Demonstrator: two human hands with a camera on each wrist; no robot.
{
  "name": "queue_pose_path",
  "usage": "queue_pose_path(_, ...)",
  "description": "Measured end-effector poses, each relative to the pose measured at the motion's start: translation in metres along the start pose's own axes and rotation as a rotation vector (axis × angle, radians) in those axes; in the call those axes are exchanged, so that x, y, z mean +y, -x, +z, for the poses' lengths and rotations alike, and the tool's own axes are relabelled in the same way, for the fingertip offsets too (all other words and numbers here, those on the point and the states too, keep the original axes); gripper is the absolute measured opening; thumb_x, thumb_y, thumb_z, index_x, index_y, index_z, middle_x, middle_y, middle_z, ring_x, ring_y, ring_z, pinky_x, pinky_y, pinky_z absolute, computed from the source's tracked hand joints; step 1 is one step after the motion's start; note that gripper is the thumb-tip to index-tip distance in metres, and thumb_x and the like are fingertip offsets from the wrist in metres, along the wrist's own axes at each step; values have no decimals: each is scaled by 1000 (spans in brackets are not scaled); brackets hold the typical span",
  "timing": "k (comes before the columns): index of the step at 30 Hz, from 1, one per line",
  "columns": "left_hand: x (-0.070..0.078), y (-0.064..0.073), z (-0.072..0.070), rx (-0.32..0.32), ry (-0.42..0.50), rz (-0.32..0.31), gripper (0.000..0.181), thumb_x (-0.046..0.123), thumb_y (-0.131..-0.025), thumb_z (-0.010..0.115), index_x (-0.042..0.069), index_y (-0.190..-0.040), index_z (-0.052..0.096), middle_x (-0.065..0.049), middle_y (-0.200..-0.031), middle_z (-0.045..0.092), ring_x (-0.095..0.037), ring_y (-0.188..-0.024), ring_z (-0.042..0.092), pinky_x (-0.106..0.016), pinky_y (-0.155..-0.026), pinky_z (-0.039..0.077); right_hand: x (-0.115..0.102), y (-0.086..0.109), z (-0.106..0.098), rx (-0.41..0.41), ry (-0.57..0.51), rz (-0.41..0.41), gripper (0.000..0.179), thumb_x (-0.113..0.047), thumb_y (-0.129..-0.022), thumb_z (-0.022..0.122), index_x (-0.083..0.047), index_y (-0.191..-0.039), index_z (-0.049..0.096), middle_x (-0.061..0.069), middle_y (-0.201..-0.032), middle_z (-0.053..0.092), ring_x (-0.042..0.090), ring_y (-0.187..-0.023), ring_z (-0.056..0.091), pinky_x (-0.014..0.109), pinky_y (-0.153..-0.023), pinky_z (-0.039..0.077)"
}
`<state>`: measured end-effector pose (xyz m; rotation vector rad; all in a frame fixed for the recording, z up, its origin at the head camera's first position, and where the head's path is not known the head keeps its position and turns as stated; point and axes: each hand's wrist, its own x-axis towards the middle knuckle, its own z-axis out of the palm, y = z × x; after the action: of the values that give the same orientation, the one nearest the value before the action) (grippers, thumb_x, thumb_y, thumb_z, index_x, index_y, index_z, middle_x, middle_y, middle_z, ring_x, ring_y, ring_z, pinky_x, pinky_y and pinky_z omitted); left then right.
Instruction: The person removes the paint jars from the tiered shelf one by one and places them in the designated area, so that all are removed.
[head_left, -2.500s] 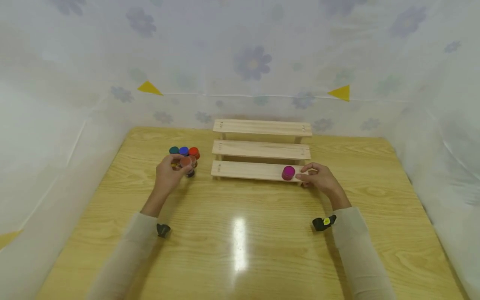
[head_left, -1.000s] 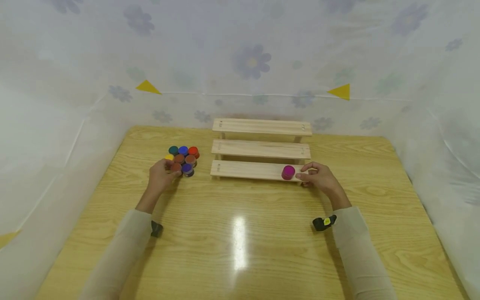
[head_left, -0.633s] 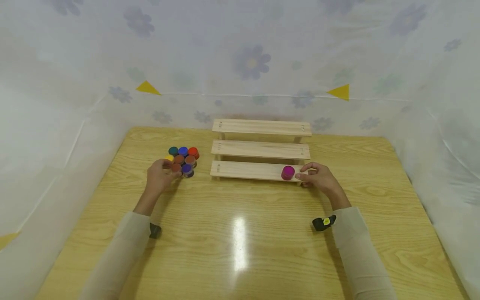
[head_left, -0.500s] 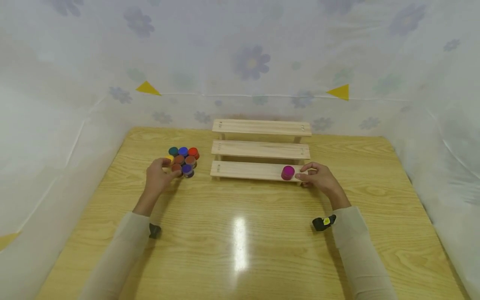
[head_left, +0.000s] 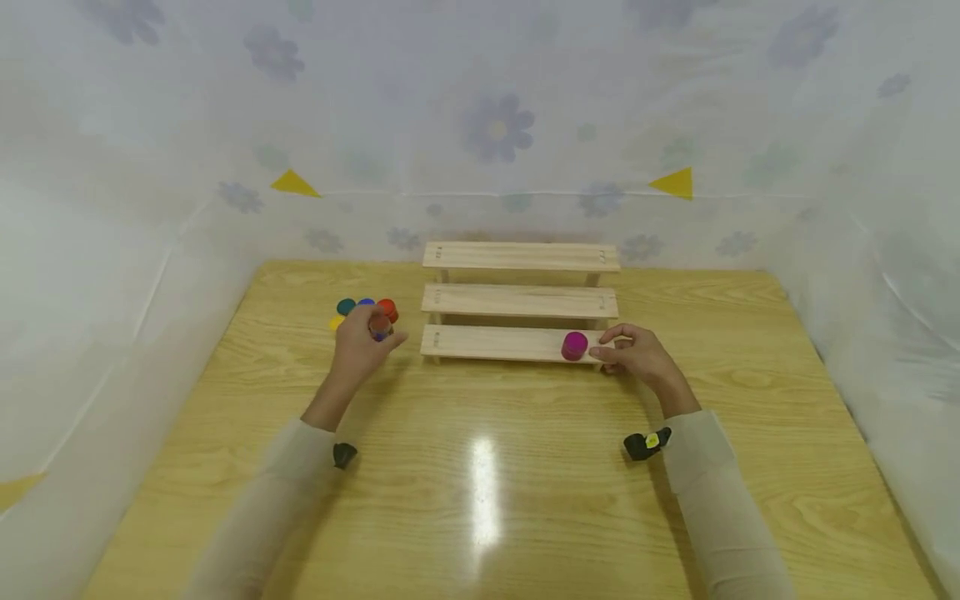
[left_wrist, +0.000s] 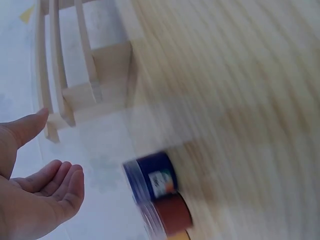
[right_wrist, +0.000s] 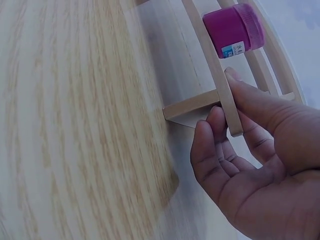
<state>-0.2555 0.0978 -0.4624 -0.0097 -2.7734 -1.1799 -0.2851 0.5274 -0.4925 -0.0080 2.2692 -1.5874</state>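
My left hand [head_left: 360, 346] hovers over a cluster of small paint jars at the left, thumb and fingers apart; in the left wrist view nothing lies between them. A dark blue jar [left_wrist: 150, 177] and a reddish-brown jar [left_wrist: 172, 212] stand just beyond it. Red [head_left: 387, 308], green [head_left: 346, 307] and yellow [head_left: 337, 322] jars show around the hand, which hides part of the cluster. With thumb above and fingers below, my right hand [right_wrist: 270, 170] grips the front right end of a three-step wooden rack [head_left: 517, 302]. Beside that thumb, a magenta jar [head_left: 575, 345] stands on the lowest step.
The rack stands near the back of the wood-patterned table [head_left: 540, 467], before a pale flowered curtain [head_left: 405, 117]. Similar sheeting rises along both sides. Yellow triangles [head_left: 296, 183] mark the back sheet.
Earlier my left hand lowered a reddish-brown jar into the cluster's near left and let go. It has since moved right, over the cluster. My right hand has stayed on the rack.
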Motion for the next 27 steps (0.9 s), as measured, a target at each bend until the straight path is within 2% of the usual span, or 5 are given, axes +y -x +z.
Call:
queue_pose_path(3,10,-4,6,-8,23,3,56,27,-83,74,-3,-126,52,-23,-118,57,-38,-104,57,-48,-85,50,-1,-1,1,-10,-1,0,33,-23,-86,71,-3,-107,54,-2,-68,61,15,-70,65,33,-74,57)
queue_pose_path(9,28,-11,22,-29,122,17,58,26,-83,74,0,-129,52,-17,-128,54,-34,-119,51,-46,-94,48,-3,0,2,-7,9,11,38,-24,-86,70,0,-110,53,-2,-68,61,15,-69,65,33,-74,57)
queue_pose_path(16,49,-17,40,-83,189,30,56,25,-82,75,2,-127,53,-14,-125,54,-33,-117,51,-45,-93,49,-2,-1,6,11,-6,14,36,-21,-86,71,1,-110,54,-2,-64,58,16,-69,66,33,-73,57)
queue_pose_path(21,60,-18,52,-131,192,19,56,23,-81,75,3,-128,53,-15,-127,55,-35,-119,51,-48,-95,48,0,-2,9,16,-2,16,35,-22,-86,71,-2,-109,54,-1,-65,58,18,-70,66,33,-72,57)
queue_pose_path(27,75,-19,66,-146,193,61,55,24,-82,75,4,-128,53,-13,-125,56,-31,-117,53,-46,-94,49,-1,-2,12,18,-28,11,34,-22,-86,71,-3,-108,54,-2,-66,60,16,-67,65,31,-70,57)
